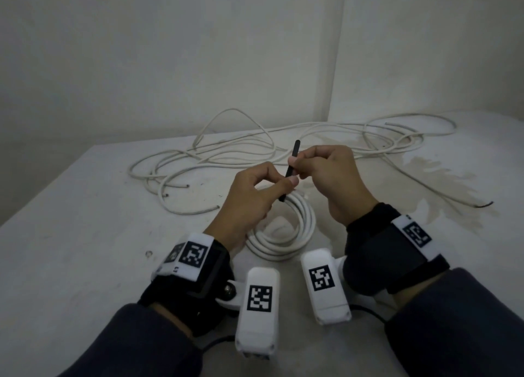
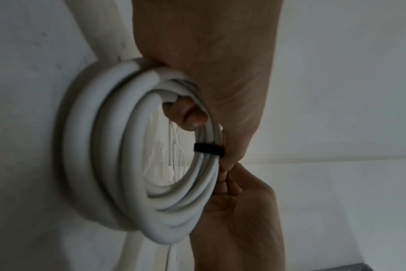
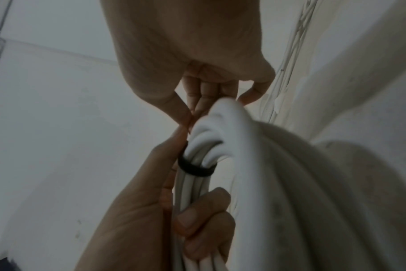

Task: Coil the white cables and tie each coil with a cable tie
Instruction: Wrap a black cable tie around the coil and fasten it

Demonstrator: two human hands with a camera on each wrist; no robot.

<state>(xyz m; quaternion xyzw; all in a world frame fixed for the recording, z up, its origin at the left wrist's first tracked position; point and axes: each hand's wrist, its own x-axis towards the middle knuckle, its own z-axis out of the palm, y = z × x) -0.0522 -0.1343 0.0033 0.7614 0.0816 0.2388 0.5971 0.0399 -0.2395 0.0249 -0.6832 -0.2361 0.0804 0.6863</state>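
Step in hand: closing a black strap-like cable tie [image 1: 289, 172] round a coiled white round-sheathed cable [image 1: 283, 235]; judged to be the tightening stage of the first coil.
Coil, place: lower centre of the head view, between the two wrists, seemingly lifted at its far edge by the left hand while the near edge lies at or close to the pale table [image 1: 85, 235].
Tie, place: centre of the head view, standing up at a slant between the two hands; in the left wrist view a black band [image 2: 209, 147] already circles the bunched turns at the right edge of the coil.
Left hand [image 1: 252, 195]: clamped on the coil, one finger hooked through the ring, thumb and forefinger pinching the lower part of the tie.
Right hand [image 1: 326, 175]: fingers curled, pinching the upper part of the tie, close to the left hand.
Remaining stock: loose white cables [image 1: 255, 147] sprawled across the far table, upper centre to upper right of the head view, uncoiled.
Surface note: a stained patch [image 1: 439, 175] at the right of the table.
Risk one: turns springing apart if the left hand's hold eases before the tie is fastened.
Risk two: the tie slipping from the pinch, since only fingertips hold it.
Risk three: a slack band, leaving the coil free to unwind.
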